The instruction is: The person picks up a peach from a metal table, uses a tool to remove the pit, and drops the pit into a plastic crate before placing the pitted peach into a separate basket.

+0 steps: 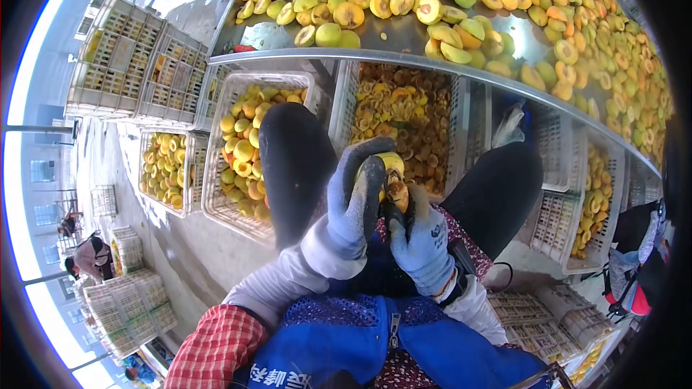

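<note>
My left hand [349,198], in a grey-blue work glove, is closed around a yellow peach [391,163] above my lap. The peach's side toward me shows a brown, rough patch around the pit area. Just below and against it is my right hand [422,245], in a light blue glove with dark fingertips. Its fingers are curled together at the fruit's lower edge, and I cannot tell what is pinched in them. Beneath both hands, between my knees, stands a crate [346,104] of brown pits and yellow fruit scraps.
A metal table [404,57] with halved peaches spans the area ahead. To the left sit a crate of peaches [245,148], another crate [169,173] and stacked crates [119,57]. At right is a further crate [598,202]. A person [92,258] bends at far left.
</note>
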Demonstrator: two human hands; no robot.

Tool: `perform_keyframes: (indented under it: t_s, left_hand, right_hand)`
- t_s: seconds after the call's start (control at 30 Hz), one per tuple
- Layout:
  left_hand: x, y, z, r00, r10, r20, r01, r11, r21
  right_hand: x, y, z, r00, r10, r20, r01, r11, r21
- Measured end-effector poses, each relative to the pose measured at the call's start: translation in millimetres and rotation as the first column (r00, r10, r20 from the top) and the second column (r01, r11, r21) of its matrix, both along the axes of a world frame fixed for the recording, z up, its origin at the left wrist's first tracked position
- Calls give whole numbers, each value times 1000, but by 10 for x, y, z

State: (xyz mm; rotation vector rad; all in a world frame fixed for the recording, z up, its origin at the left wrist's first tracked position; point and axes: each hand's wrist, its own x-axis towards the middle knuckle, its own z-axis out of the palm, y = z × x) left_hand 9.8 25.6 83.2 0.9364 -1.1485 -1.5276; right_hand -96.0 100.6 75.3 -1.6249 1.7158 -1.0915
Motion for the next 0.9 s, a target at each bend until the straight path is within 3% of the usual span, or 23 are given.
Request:
perform_keyframes:
  t_s: [0.03,0.17,0.23,0.33,0.37,0.43,0.47,0.5,0.53,0.57,0.6,0.7,0.77,0.8,0.83,0.87,0.9]
  left_hand:
    - [10,4,3,998,11,68,-8,999,-48]
    - [41,34,-70,997,-8,73,9,1000,-7]
    - [16,27,-60,983,31,183,-6,990,-139]
    - [-17,34,-90,980,54,193,-12,977,-211]
    - [-2,2,-111,979,53,195,-11,977,-212]
    - [55,-84,-134,940,-26,340,163,910,-381]
    - [59,-99,-112,940,-84,330,203,916,-347]
    - [74,-140,-81,940,-85,331,205,915,-348]
    - [100,-183,-49,939,-245,240,293,937,-190]
    - [116,-212,-15,915,-383,122,390,920,-37]
    - [113,-236,35,911,-402,96,392,914,109]
    - [92,-238,36,898,-359,253,340,933,117]
    - [81,-239,-6,902,-328,280,332,943,36]
    - [78,-230,11,889,-338,309,348,937,26]
    - [74,-226,20,875,-347,337,363,932,14]
    - [69,-243,-9,876,-347,335,363,932,14]
    - [65,-271,-61,887,-342,309,394,911,-123]
  right_hand:
    - [8,16,-14,995,47,82,-52,997,60]
    - [91,77,-127,991,-23,129,4,990,141]
    - [100,69,-126,999,19,48,-14,995,-94]
    - [147,85,-215,1000,-13,-9,10,969,-247]
    - [156,105,-293,1000,-14,-7,12,969,-247]
    - [144,154,-419,998,0,70,17,973,-231]
    - [115,165,-442,997,-2,72,18,973,-232]
    - [78,149,-429,983,-8,184,47,977,-207]
    - [54,142,-407,956,-16,293,71,982,-176]
    - [43,131,-362,956,-17,294,70,982,-173]
    - [38,107,-300,966,-7,258,43,990,-134]
    - [152,163,-430,985,-15,174,38,991,-130]
    - [244,229,-621,856,-41,515,96,992,-81]
    - [263,234,-580,856,-44,515,98,992,-79]
    - [274,234,-504,538,-160,828,16,984,179]
    - [265,236,-418,129,-345,930,-170,916,364]
    - [233,231,-306,131,-346,929,-171,915,365]
